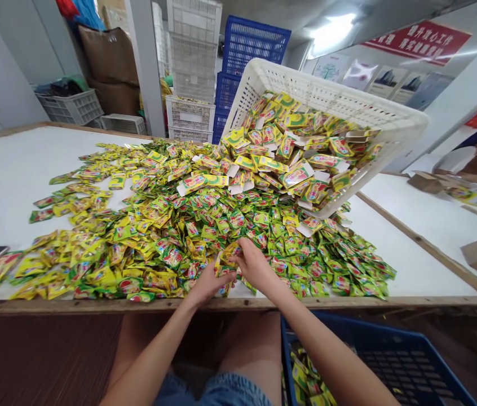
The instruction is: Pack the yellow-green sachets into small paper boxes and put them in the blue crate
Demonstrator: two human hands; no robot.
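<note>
From here, near the front of the white, wood-edged worktop (pixel 10 169), the left hand (pixel 208 283) and right hand (pixel 256 265) pinch a small yellow-green printed carton (pixel 224 261). Yellow packs (pixel 301 373) in the blue plastic crate (pixel 394 369) look finished; heaped glossy sachets (pixel 204 225) and open cartons (pixel 297 173) in the tilted white plastic basket (pixel 331 93) remain.
</note>
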